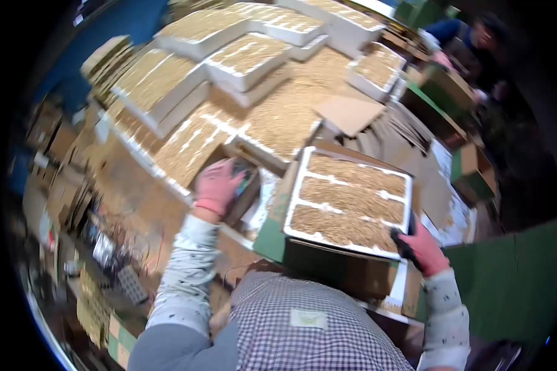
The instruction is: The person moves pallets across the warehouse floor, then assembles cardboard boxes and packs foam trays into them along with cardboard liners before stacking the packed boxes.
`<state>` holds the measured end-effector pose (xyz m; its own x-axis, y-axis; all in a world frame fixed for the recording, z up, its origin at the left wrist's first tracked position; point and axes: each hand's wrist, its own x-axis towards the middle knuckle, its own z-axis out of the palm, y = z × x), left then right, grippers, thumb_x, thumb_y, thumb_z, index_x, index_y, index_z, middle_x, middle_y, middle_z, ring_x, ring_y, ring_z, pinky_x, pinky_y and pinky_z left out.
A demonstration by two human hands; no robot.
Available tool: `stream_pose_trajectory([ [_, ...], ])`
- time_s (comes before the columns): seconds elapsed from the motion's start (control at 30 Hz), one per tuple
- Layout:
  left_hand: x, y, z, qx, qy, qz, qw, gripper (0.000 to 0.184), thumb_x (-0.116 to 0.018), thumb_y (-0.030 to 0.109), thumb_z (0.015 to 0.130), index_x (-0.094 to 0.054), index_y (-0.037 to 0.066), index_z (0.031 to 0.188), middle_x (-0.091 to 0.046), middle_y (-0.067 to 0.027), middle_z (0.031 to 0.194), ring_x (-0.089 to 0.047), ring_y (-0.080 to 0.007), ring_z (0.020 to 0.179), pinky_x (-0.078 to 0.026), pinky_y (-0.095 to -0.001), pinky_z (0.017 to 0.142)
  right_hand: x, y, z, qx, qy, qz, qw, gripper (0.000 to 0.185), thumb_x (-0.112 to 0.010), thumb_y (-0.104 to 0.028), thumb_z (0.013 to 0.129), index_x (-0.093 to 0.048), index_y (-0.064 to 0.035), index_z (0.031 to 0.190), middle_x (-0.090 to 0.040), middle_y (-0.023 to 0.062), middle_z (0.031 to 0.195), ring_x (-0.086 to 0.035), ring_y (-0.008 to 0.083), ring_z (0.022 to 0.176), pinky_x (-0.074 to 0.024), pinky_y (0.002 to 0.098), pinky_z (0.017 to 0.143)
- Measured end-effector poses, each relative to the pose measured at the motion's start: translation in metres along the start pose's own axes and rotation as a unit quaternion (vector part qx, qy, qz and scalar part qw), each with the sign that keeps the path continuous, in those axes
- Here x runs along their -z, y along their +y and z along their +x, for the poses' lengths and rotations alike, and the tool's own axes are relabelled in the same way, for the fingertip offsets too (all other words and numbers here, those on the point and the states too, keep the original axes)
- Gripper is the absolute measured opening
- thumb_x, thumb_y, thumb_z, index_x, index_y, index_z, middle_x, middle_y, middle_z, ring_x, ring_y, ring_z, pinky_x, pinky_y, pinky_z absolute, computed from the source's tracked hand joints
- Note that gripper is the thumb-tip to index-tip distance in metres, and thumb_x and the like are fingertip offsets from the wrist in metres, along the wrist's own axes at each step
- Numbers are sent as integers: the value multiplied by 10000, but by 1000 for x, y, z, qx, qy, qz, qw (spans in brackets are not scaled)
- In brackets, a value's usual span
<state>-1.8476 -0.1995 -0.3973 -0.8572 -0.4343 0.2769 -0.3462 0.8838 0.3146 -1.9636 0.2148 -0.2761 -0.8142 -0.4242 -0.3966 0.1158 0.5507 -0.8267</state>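
My left hand (218, 185), in a pink glove, reaches over a small open cardboard box (244, 204). Its fingers are apart, above dark and greenish contents that blur makes hard to tell. In my right hand (427, 247), also gloved in pink, is a dark object (406, 246) of a kind I cannot make out; the fingers curl around it. That hand is at the right front corner of a white foam tray (296, 207). The tray is filled with tan, straw-like pieces in rows split by white strips, and sits in the top of an open cardboard carton (271, 232).
Stacked white trays (250, 80) of the same tan pieces cover the far side. A loose cardboard sheet (351, 115) lies beyond the carton. Green-and-brown boxes (436, 111) stand at right, near another person (470, 49). Clutter and boxes (59, 139) line the left.
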Motion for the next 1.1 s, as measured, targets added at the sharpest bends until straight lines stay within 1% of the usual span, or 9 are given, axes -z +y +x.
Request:
stream_pose_trajectory([
  [0.07, -26, -39, 7, 102, -269, 140, 947, 397, -564, 434, 788, -656, 80, 942, -651, -139, 966, -633, -276, 888, -508, -383, 731, -3, -7, 9, -22, 35, -409, 912, 529, -640, -248, 792, -426, 16, 1198, -602, 198, 981, -602, 308, 910, -479, 375, 754],
  [0.27, -52, -57, 3, 82, -257, 246, 931, 230, -429, 132, 852, -649, 83, 896, -636, -115, 969, -608, -263, 942, -483, -364, 799, -23, 21, 48, 73, -32, -655, 751, 289, -562, -230, 802, -606, 36, 909, -635, 177, 929, -628, 292, 892, -488, 356, 788],
  [0.53, 19, -15, 22, 191, -133, 79, 969, 384, -780, 254, 606, -629, 66, 904, -641, -116, 923, -609, -275, 876, -476, -370, 781, 93, 15, 104, 124, 266, -247, 923, 519, -640, -353, 752, -530, -126, 1206, -630, 161, 956, -610, 286, 894, -467, 369, 793],
  [0.6, 31, 14, 26, 79, 101, -55, 990, 314, -715, 176, 632, -613, 27, 890, -619, -131, 821, -593, -313, 785, -467, -394, 732, 99, 86, 164, -10, 304, -510, 805, 624, -649, -242, 746, -413, -136, 1315, -597, 180, 1068, -605, 326, 912, -470, 387, 804],
  [0.73, 80, 183, 42, -305, -138, -18, 942, 545, -777, 223, 466, -607, 108, 970, -607, -72, 885, -578, -249, 806, -437, -372, 734, 91, 200, 233, 42, 337, -649, 680, 684, -585, -237, 773, -292, -109, 1378, -556, 191, 1137, -607, 310, 908, -479, 371, 803],
  [0.83, 76, 183, 43, -275, -183, -12, 944, 761, -803, 283, 435, -544, 68, 1118, -548, -101, 1092, -520, -290, 980, -393, -419, 862, 97, 182, 240, -54, 232, -512, 825, 593, -562, -228, 797, -361, -74, 1334, -584, 162, 1102, -607, 310, 919, -471, 370, 820],
  [0.93, 90, 149, 36, -267, -76, -94, 956, 734, -757, 325, 546, -512, 16, 1166, -521, -175, 1160, -505, -363, 1012, -385, -443, 893, 115, 94, 141, 211, 468, -376, 772, 364, -610, -55, 799, -519, -3, 1147, -586, 203, 1054, -628, 260, 868, -509, 342, 734],
  [1.0, 101, 153, 26, -257, 53, -98, 960, 733, -756, 379, 580, -515, 12, 1167, -518, -191, 1172, -507, -361, 1026, -395, -434, 889, 110, 37, 62, 434, 342, 127, 824, 497, -562, 91, 791, -431, 5, 1262, -502, 162, 1221, -582, 257, 1016, -490, 340, 866],
  [1.1, 118, 198, 27, -332, 77, -85, 936, 741, -767, 404, 607, -514, 45, 1203, -526, -188, 1178, -510, -329, 1047, -415, -395, 870, 67, -14, -20, 348, 247, 88, 900, 660, -659, -60, 773, -347, 19, 1349, -443, 154, 1333, -525, 270, 1124, -440, 345, 944],
])
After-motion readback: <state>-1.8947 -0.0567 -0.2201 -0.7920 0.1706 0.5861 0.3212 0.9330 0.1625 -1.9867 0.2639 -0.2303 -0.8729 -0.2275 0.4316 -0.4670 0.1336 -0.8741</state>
